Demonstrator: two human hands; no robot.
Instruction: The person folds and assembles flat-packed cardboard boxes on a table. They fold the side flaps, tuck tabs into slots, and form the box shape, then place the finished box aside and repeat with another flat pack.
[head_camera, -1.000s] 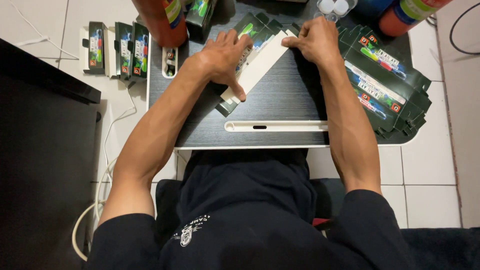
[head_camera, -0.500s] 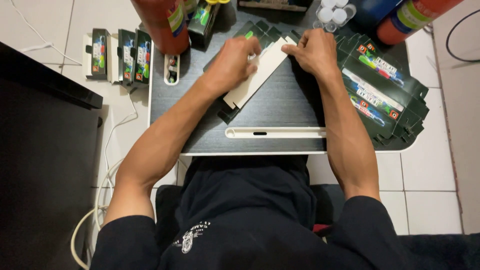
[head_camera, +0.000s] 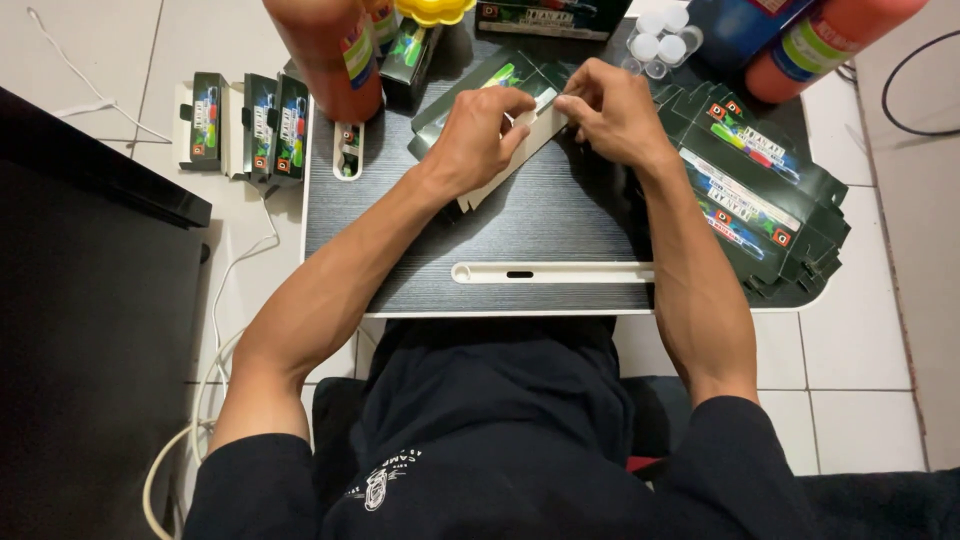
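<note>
The flat carton blank (head_camera: 500, 160), dark green outside and pale cardboard inside, lies slanted on the dark worktop (head_camera: 560, 225) near its far edge. The left hand (head_camera: 478, 135) and right hand (head_camera: 612, 112) both pinch its upper end. Since half a second ago, the hands have drawn closer together there.

Head view, steeply down, close

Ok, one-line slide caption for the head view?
Left hand and right hand fold a flat dark-green printed carton blank over a small dark woodgrain lap table.
</note>
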